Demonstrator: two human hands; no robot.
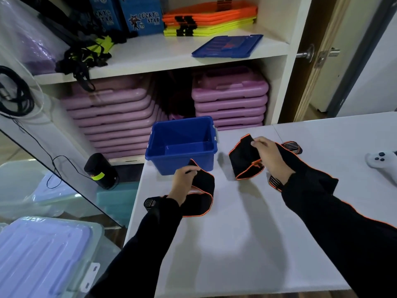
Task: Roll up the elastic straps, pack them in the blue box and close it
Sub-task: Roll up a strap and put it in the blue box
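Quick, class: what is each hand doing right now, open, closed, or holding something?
Left hand: closed on the near black strap.
Right hand: closed on the far black strap.

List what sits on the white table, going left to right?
Left hand gripping a strap → blue box → right hand gripping another strap → white controller.
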